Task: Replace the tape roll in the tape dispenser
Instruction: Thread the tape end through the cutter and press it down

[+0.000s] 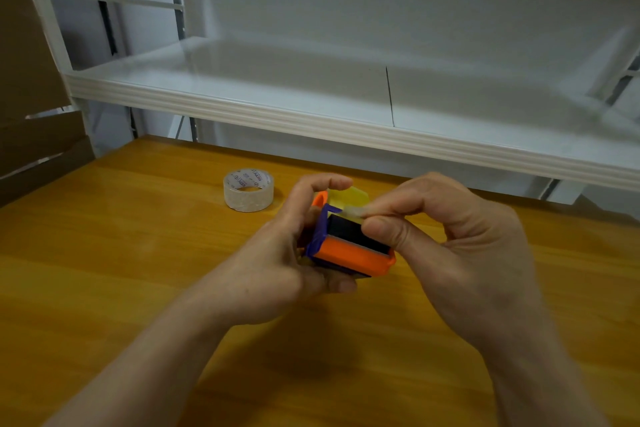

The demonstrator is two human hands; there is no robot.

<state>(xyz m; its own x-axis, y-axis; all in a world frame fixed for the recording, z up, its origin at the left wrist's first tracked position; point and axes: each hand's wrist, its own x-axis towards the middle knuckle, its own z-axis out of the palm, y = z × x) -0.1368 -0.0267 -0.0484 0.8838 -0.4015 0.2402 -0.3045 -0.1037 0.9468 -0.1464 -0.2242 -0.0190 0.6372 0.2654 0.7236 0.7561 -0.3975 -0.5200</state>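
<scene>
An orange, purple and black tape dispenser point(353, 251) is held just above the wooden table point(138, 270). My left hand point(277, 263) cups it from the left and below, index finger arched over its top. My right hand point(446, 239) pinches a strip of clear tape point(353, 211) between thumb and forefinger at the dispenser's upper edge, beside a yellow flap point(346, 199). A clear tape roll point(248, 189) lies flat on the table, behind and left of the dispenser, apart from both hands.
A white metal shelf point(311, 121) overhangs the table's far edge. Brown cardboard point(31, 135) leans at the left. Bare wood lies in front of my forearms.
</scene>
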